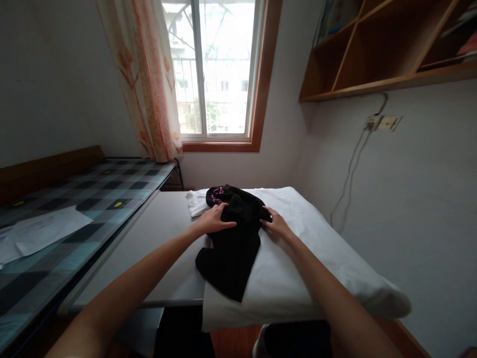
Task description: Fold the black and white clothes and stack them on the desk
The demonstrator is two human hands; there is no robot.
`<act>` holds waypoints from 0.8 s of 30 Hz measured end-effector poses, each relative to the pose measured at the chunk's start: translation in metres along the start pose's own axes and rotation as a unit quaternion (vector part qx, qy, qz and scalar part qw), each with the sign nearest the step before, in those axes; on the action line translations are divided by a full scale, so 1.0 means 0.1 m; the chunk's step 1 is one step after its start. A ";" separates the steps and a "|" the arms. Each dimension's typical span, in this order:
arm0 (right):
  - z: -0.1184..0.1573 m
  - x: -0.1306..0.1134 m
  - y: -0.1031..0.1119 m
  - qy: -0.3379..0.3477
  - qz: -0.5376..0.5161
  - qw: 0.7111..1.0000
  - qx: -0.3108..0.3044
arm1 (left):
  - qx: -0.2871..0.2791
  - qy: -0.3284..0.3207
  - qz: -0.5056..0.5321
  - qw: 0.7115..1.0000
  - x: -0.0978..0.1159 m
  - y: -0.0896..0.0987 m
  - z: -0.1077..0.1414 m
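A black cloth garment [234, 248] with a pink print near its far left part lies bunched over the grey table and the white cloth. My left hand [216, 219] rests on its left side, thumb and fingers apart, with the fingertips against the fabric. At its right edge my right hand [275, 222] has thumb and fingers closed round a fold of the black fabric. Behind the garment on the left, a small white cloth [197, 203] shows partly.
The grey table [167, 238] has a thick white cloth [305, 238] over its right part. To the left stands a bed with a checked cover [122, 174] and papers [48, 228]. Ahead is a window [223, 74] with a curtain [149, 79]; a wooden shelf [372, 49] hangs at the upper right.
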State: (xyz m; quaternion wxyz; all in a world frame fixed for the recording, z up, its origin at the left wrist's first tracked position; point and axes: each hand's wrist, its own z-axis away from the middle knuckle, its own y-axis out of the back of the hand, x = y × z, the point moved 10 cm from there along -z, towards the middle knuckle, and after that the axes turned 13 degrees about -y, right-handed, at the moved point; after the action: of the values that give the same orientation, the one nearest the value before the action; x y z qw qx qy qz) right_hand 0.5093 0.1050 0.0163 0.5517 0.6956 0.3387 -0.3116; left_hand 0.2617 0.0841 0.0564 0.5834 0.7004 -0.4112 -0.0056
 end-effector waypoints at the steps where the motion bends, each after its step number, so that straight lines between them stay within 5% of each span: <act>1: 0.00 -0.02 0.01 -0.004 -0.003 1.000 0.007 | 0.000 0.000 -0.035 0.999 0.03 -0.06 0.02; 4: -0.03 -0.04 0.11 -0.021 -0.050 0.998 0.027 | 0.021 -0.018 -0.096 0.995 0.12 -0.13 0.03; 7: -0.04 -0.10 0.44 -0.012 -0.127 0.986 0.110 | 0.069 -0.043 -0.072 0.994 0.17 -0.03 0.01; 11: 0.05 -0.23 1.04 0.017 -0.196 0.950 0.244 | 0.217 -0.010 0.059 0.974 0.01 0.49 0.05; 15: 0.12 -0.51 1.30 0.046 -0.204 0.939 0.273 | 0.331 -0.005 0.116 0.937 -0.14 1.07 0.21; 20: 0.18 -1.07 0.98 0.059 -0.201 0.947 0.242 | 0.338 -0.013 0.011 0.941 -0.03 1.35 0.36; 22: 0.28 -1.46 0.68 0.113 -0.188 0.952 0.214 | 0.292 -0.067 -0.024 0.954 0.17 1.25 0.30; 24: 0.42 -1.92 0.25 0.197 -0.166 0.959 0.120 | 0.227 -0.133 -0.011 0.965 0.37 1.07 0.20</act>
State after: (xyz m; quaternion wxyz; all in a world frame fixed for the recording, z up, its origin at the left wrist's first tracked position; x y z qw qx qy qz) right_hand 0.4165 0.0351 0.1774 0.3268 0.7383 0.5116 -0.2937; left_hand 0.2159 0.0484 0.1552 0.3491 0.8118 -0.4679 -0.0119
